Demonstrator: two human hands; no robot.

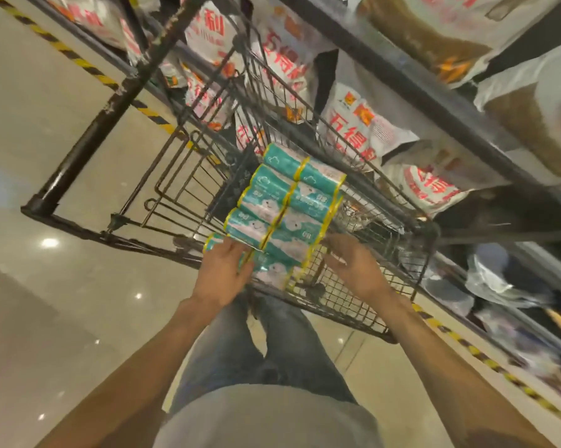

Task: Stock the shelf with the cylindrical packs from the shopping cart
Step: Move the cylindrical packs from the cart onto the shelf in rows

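We could not read the print on the teal packs (282,208); motion blur smeared it. The left hand (222,270) covered the nearest pack's end, and its fingertips were lost against the wrapper. The shelf (434,92) ran off the top and right edges, its lower bags (499,286) blurred past telling. The cart (162,176) hid its own wheels.

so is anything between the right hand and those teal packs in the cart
Nothing visible: the open right hand hovers beside the teal yellow-banded cylindrical packs in the wire shopping cart; the left hand already rests on them.
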